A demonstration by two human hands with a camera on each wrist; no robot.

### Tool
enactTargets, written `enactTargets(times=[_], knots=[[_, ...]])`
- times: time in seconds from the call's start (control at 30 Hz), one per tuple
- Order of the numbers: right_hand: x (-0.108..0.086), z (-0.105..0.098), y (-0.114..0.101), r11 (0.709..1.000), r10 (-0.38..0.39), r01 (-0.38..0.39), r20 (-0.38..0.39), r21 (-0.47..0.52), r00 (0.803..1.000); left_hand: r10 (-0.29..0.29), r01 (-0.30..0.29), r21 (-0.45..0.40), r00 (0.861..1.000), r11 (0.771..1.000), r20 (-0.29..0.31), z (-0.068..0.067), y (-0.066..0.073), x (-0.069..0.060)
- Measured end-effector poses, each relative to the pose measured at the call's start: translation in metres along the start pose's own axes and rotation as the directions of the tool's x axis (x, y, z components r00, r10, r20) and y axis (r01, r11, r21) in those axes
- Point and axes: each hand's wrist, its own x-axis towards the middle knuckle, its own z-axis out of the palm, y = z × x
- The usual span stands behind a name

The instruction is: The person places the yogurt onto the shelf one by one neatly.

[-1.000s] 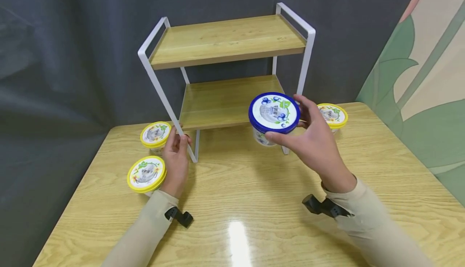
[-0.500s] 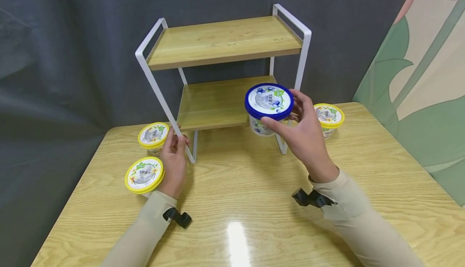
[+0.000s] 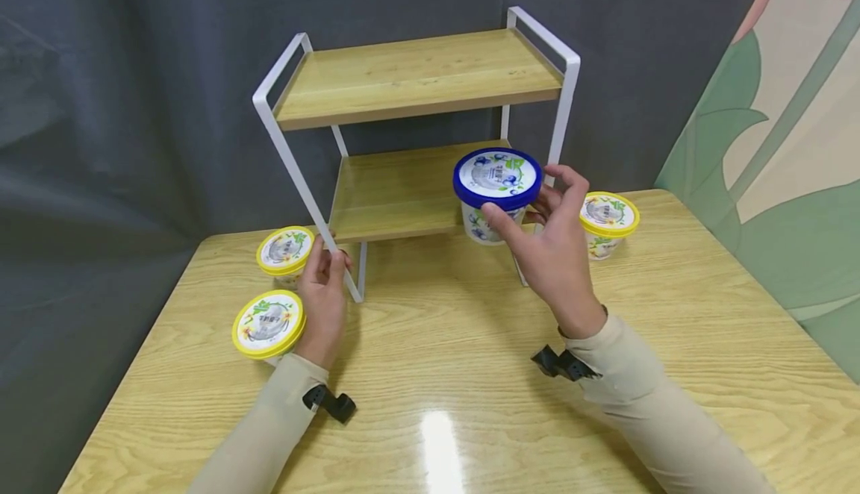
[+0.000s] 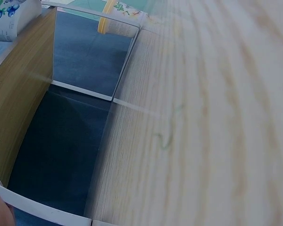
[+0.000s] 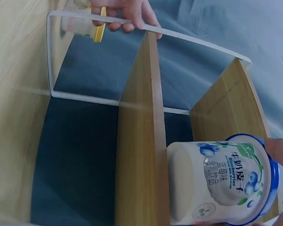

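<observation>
My right hand (image 3: 561, 263) grips a blueberry tub (image 3: 497, 192) with a blue lid, thumb at the near side and fingers round the back. Upright, the tub hangs at the right front of the rack's lower shelf (image 3: 403, 195). In the right wrist view the same tub (image 5: 217, 181) appears between the two boards, its base close to the lower shelf (image 5: 144, 122); contact cannot be told. Beside two yellow-lidded tubs, my left hand (image 3: 322, 304) holds the white frame (image 3: 292, 162) at its left front leg, level with the lower shelf.
One yellow-lidded tub (image 3: 285, 249) stands behind my left hand and another yellow-lidded tub (image 3: 269, 324) beside its wrist. A third yellow-lidded tub (image 3: 608, 216) stands right of the rack. Above is the rack's top board (image 3: 430, 72). A dark curtain (image 3: 134, 106) hangs behind the wooden table (image 3: 416, 360).
My right hand has carried the blueberry tub slightly upward and towards the rack, tilting it more upright. The left hand keeps its hold on the frame.
</observation>
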Motion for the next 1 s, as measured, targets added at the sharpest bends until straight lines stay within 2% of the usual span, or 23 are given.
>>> enactTargets(times=[0.1, 0.23, 0.4, 0.5, 0.63, 0.83, 1.0], knots=[[-0.001, -0.002, -0.001, 0.996, 0.001, -0.001, -0.003, -0.094, 1.000, 0.003, -0.003, -0.008, 1.000, 1.000, 0.000, 0.001, 0.000, 0.000], [-0.004, -0.009, -0.004, 0.966, -0.026, 0.027, 0.009, -0.259, 1.000, 0.002, -0.001, -0.021, 1.000, 1.000, 0.006, 0.002, 0.001, -0.001], [-0.003, -0.021, -0.007, 0.933, -0.070, 0.072, 0.018, -0.352, 0.997, -0.005, 0.005, -0.020, 1.000, 1.000, 0.019, 0.004, 0.001, 0.001], [0.002, -0.028, -0.008, 0.935, -0.062, 0.064, 0.017, -0.348, 0.998, -0.012, 0.012, -0.022, 1.000, 1.000, 0.017, 0.004, 0.002, 0.001], [0.008, -0.032, -0.004, 0.953, -0.028, 0.029, 0.007, -0.300, 1.000, -0.023, 0.023, -0.018, 1.000, 1.000, 0.011, 0.004, 0.002, 0.001], [0.018, -0.026, 0.005, 0.981, -0.031, 0.024, -0.029, -0.194, 0.999, -0.032, 0.032, 0.000, 0.999, 0.999, 0.013, 0.002, 0.002, -0.001], [0.024, -0.020, 0.010, 0.988, -0.045, 0.039, -0.034, -0.149, 0.998, -0.021, 0.021, -0.011, 1.000, 1.000, 0.012, 0.001, 0.002, -0.001]])
